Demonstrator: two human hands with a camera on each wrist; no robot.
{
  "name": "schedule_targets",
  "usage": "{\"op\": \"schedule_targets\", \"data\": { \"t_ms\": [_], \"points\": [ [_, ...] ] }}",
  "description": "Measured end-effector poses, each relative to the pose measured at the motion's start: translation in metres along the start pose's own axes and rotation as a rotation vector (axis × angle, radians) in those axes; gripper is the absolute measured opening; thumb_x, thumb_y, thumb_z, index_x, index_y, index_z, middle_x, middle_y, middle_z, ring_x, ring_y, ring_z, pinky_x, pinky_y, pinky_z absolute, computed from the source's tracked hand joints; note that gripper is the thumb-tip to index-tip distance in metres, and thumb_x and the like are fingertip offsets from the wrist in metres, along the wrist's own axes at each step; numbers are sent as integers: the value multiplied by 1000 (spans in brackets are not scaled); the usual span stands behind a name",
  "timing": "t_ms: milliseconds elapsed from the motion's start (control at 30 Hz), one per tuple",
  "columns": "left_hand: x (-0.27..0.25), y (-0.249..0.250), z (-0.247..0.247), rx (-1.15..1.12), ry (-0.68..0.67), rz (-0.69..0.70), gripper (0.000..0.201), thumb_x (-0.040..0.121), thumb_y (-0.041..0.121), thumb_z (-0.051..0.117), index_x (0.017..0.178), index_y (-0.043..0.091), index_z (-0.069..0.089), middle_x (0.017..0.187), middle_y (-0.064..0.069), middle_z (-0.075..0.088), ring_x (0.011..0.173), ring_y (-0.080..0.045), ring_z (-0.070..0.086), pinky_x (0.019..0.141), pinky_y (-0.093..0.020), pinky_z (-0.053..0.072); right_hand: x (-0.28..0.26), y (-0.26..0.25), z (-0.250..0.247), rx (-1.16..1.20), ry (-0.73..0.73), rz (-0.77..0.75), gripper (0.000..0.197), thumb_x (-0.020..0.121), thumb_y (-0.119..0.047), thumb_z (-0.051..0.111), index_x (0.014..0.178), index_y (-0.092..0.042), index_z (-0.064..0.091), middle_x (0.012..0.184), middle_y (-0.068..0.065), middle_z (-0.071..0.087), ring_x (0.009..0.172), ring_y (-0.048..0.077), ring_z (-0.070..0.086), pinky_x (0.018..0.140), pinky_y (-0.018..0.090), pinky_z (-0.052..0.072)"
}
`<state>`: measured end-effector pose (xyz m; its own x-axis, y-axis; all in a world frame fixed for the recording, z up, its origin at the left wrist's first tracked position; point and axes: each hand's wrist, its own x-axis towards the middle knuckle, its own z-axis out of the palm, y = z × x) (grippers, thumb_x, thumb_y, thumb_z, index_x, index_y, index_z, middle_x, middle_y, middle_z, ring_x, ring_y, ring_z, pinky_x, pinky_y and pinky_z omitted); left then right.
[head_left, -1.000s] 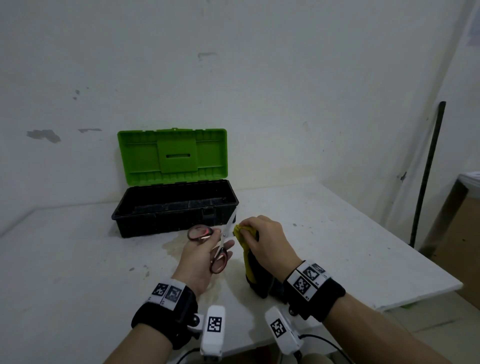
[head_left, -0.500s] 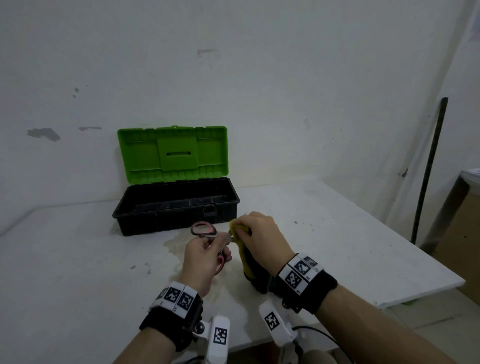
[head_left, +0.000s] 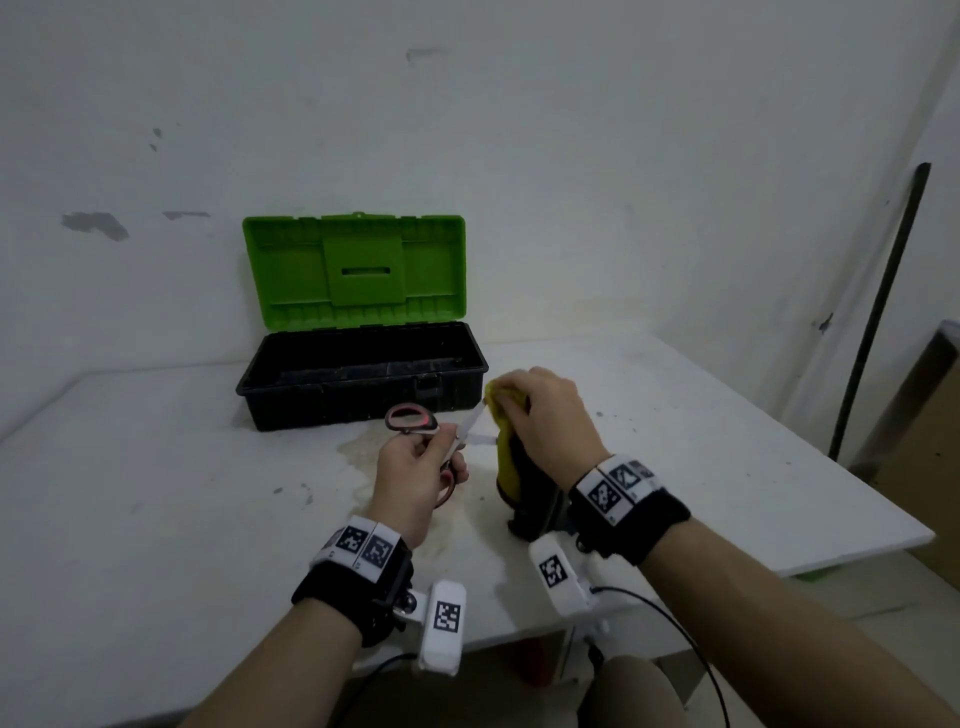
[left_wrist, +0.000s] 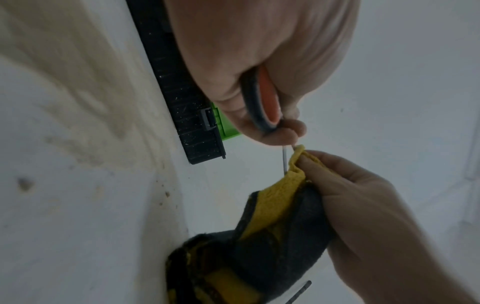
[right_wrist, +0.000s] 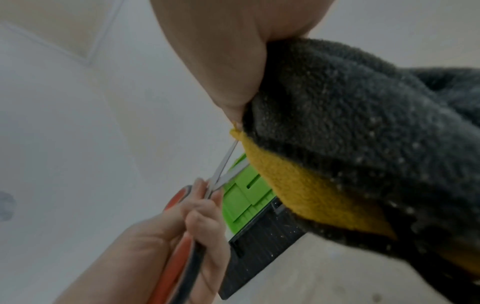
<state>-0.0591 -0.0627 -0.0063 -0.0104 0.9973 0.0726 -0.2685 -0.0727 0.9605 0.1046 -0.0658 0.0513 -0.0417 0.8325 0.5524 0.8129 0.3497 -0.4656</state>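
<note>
Head view only: toolbox (head_left: 363, 384) open, green lid upright. Right wrist view only: scissors (right_wrist: 224, 163) with blades parted, tips at the yellow edge of the cloth (right_wrist: 298, 185). Just in front of the toolbox, left hand (head_left: 410, 483) curled round the scissor handles. Close beside it, right hand (head_left: 550, 415) knuckles-up, pinching the cloth's top edge, with the cloth hanging down.

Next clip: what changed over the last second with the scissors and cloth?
The left hand tilted the red-and-black scissors: their open blades, earlier pointing up, now reach sideways against the yellow edge of the yellow-and-dark-grey cloth. Both hands edged toward the open green-lidded black toolbox. Unchanged: right hand gripping the cloth's top, left hand gripping the scissors, toolbox in place.
</note>
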Motion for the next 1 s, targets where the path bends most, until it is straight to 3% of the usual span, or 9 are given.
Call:
{"op": "schedule_targets", "data": {
  "t_ms": [100, 233, 333, 500, 667, 867, 1000],
  "points": [
    [1, -2, -2, -24, 22, 10, 30, 101, 16, 59, 79, -4, 62, 58, -8, 56, 53, -19, 53, 53, -26, 49, -2, -3, -1, 36, 51, -51, 15, 93, -23, 60, 102, -23, 72, 95, 1, 67, 89, 20, 61, 79, 35, 51],
    [0, 1, 0, -77, -7, 34, 26, 102, 13, 55, 84, -3, 65, 60, -5, 56, 53, -14, 53, 54, -26, 50, -22, -21, 11, 78, -68, -187, 16, 94, -25, 61, 104, -20, 73, 97, 2, 67, 87, 21, 62, 76, 39, 52],
    [0, 1, 2, -92, -24, 29, 25, 102, 14, 56, 84, -1, 64, 61, -7, 54, 51, -14, 51, 52, -25, 49, -18, -16, 12, 53, -46, -167, 16, 94, -23, 60, 104, -22, 72, 96, 2, 65, 86, 22, 62, 75, 41, 53],
    [3, -4, -3, -84, 1, 12, 23, 100, 13, 59, 86, -4, 63, 61, -9, 53, 52, -15, 51, 51, -25, 49, 4, 2, 2, 39, 75, -7, 16, 95, -22, 56, 102, -22, 71, 97, 2, 65, 91, 22, 60, 82, 40, 51],
    [5, 1, 1, -98, -28, 15, 23, 102, 16, 55, 91, -2, 66, 60, -7, 54, 51, -13, 51, 51, -25, 49, -17, -12, 11, 65, -74, -167, 13, 95, -30, 57, 98, -27, 70, 97, -2, 63, 87, 21, 61, 74, 43, 53],
    [5, -1, -1, -83, 2, -1, 24, 101, 17, 57, 93, -4, 65, 58, -7, 55, 50, -15, 51, 50, -24, 49, 6, 4, 3, 33, 75, 4, 15, 95, -24, 56, 99, -27, 70, 94, -1, 63, 87, 21, 60, 77, 40, 52],
    [7, 1, -2, -46, 5, 14, 26, 102, 19, 57, 86, 1, 66, 57, -3, 57, 51, -14, 52, 54, -27, 50, -9, -13, 7, 60, 4, -141, 15, 95, -27, 57, 101, -27, 71, 96, -2, 65, 86, 19, 61, 75, 40, 52]
  ]
}}
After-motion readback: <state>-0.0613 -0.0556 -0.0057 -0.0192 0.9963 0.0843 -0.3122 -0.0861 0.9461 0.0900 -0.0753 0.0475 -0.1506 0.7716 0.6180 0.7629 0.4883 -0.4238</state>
